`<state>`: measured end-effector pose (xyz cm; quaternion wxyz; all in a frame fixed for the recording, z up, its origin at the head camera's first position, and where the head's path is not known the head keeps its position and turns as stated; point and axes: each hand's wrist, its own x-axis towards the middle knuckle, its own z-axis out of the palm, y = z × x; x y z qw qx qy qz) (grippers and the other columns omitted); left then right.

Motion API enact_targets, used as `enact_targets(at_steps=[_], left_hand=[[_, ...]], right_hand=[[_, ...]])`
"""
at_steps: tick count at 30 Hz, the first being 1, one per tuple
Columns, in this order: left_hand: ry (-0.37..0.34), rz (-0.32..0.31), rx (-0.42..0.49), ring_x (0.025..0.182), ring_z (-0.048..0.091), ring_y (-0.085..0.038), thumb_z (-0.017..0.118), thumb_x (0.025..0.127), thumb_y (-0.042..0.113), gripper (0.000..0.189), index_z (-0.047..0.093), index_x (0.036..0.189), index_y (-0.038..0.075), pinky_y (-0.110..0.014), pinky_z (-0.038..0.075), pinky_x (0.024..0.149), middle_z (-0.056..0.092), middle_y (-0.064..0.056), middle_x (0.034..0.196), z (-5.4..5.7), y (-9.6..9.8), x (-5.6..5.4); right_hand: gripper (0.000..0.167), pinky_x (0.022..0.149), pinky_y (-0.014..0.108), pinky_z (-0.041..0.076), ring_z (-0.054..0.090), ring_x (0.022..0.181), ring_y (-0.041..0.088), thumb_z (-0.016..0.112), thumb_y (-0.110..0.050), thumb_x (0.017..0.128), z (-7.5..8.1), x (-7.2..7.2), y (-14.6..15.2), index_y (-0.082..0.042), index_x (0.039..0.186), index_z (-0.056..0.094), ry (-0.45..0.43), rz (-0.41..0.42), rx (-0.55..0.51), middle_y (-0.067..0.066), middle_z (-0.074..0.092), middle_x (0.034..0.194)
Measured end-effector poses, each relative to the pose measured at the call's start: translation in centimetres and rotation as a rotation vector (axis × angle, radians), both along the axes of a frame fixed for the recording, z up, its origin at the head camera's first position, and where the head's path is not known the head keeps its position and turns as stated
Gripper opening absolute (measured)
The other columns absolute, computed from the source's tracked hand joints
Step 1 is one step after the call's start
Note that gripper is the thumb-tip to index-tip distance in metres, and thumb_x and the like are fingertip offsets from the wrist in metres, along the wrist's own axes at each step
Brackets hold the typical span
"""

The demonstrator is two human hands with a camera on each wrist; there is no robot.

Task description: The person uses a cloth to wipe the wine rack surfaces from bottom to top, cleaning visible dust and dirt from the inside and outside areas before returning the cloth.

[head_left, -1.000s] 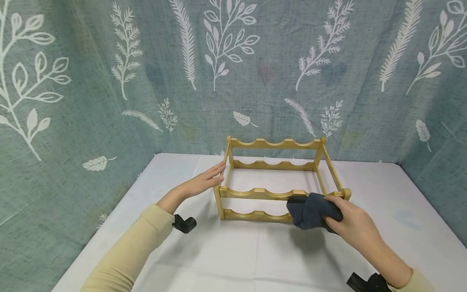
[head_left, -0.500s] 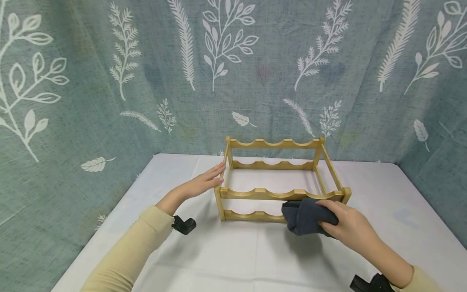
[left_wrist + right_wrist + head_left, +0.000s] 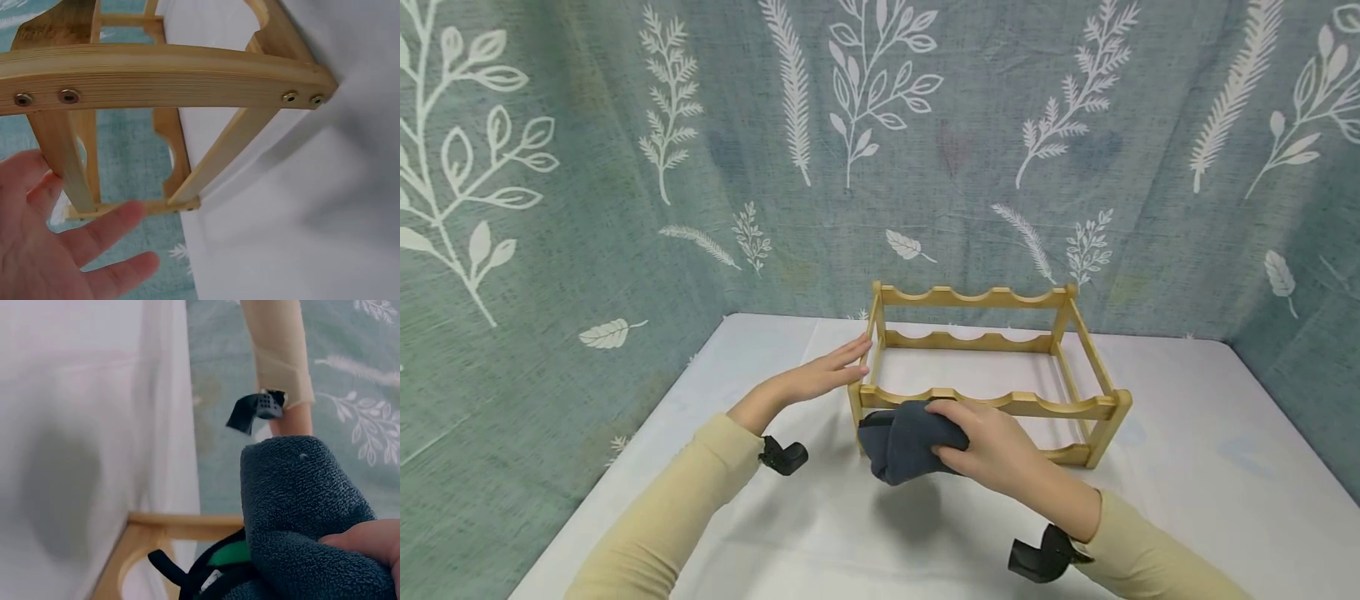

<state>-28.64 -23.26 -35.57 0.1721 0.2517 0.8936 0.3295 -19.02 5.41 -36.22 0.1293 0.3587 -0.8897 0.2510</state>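
A wooden bottle rack (image 3: 1060,406) with scalloped rails stands on the white-covered table. My left hand (image 3: 820,375) rests with straight fingers against the rack's left side; in the left wrist view the fingers (image 3: 106,234) are spread beside a side bar. My right hand (image 3: 992,437) grips a folded dark blue cloth (image 3: 910,442) at the front left of the rack, hiding part of its front rails. Up close in the right wrist view, the cloth (image 3: 300,494) looks like terry towelling, with black edging and a green patch, and a thumb presses into its fold.
Around the table (image 3: 1187,467) hangs a grey-green curtain (image 3: 955,167) with white leaf prints, close behind the rack. A small black device is strapped on each wrist, the right one (image 3: 1045,554) just above the tabletop.
My right hand has moved left with the cloth along the rack's front, from its right end to its left end. My left hand has stayed at the rack's left side.
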Motion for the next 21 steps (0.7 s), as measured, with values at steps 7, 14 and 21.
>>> enact_targets(at_steps=[7,14,21], left_hand=[[-0.044,-0.011,-0.045,0.141,-0.007,-0.024,0.034,0.096,0.048,0.067,0.003,0.149,0.020,-0.054,0.009,0.110,-0.007,-0.002,0.154,0.6,0.0,-0.1],[-0.057,-0.025,-0.042,0.141,-0.008,-0.025,0.033,0.097,0.047,0.067,0.003,0.149,0.019,-0.055,0.007,0.109,-0.008,-0.003,0.154,0.9,-0.2,-0.1],[-0.073,-0.020,-0.033,0.141,-0.008,-0.023,0.034,0.097,0.046,0.066,0.003,0.148,0.020,-0.054,0.007,0.110,-0.008,0.000,0.154,0.8,0.0,-0.1]], right_hand=[[0.045,0.074,0.035,0.052,0.064,0.089,0.021,0.073,-0.022,0.078,0.5,-0.4,-3.5,-0.012,0.119,0.059,0.051,0.014,-0.042,0.007,0.066,0.102],[0.042,0.056,0.028,0.051,0.064,0.068,0.019,0.072,-0.024,0.078,-0.2,-0.7,-6.6,-0.010,0.115,0.059,0.119,-0.059,0.002,0.010,0.066,0.091],[0.042,0.057,0.030,0.052,0.065,0.074,0.020,0.070,-0.030,0.080,-3.9,-1.2,-8.1,-0.010,0.115,0.060,-0.010,-0.113,0.294,0.012,0.066,0.091]])
